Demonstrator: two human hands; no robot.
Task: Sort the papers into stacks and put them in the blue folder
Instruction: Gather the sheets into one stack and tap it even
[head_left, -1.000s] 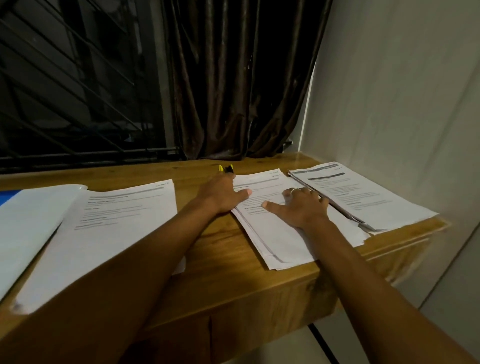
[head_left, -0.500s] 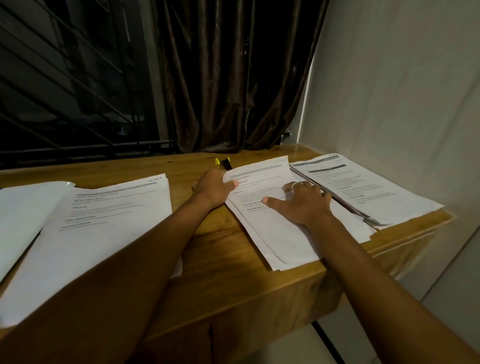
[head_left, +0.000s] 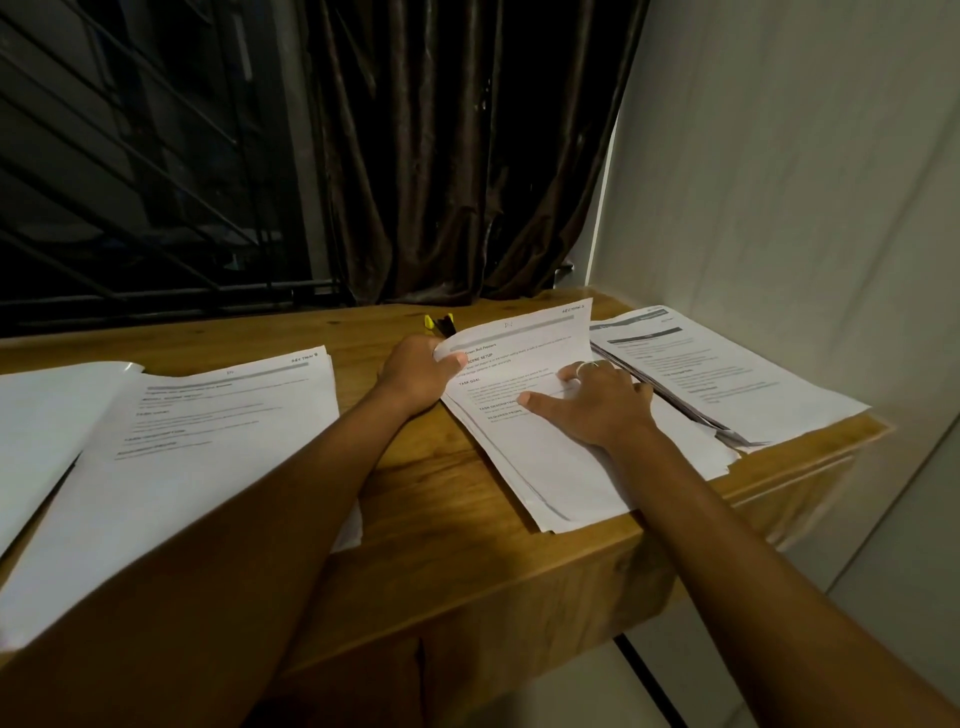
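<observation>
Three piles of printed white paper lie on a wooden desk (head_left: 447, 525). My left hand (head_left: 421, 371) pinches the top-left corner of the top sheet (head_left: 524, 345) of the middle stack (head_left: 561, 478), and that sheet's far end curls up off the pile. My right hand (head_left: 597, 400) lies flat, fingers spread, on the same stack, pressing it down. A second stack (head_left: 727, 379) lies to the right, by the wall. A third stack (head_left: 171, 457) lies on the left, partly overlapping a blank white sheet (head_left: 47, 421). The blue folder is not in view.
A yellow-and-black marker (head_left: 439, 325) lies just behind my left hand. A dark curtain (head_left: 457, 156) and a barred window (head_left: 130, 156) stand behind the desk. A pale wall (head_left: 779, 182) bounds the desk on the right. The right stack reaches the desk's right edge.
My left hand has taken hold of the middle stack's top sheet by its corner and lifted its far end. My right hand stays on the stack. The view has drifted right, so the blue strip at far left is gone.
</observation>
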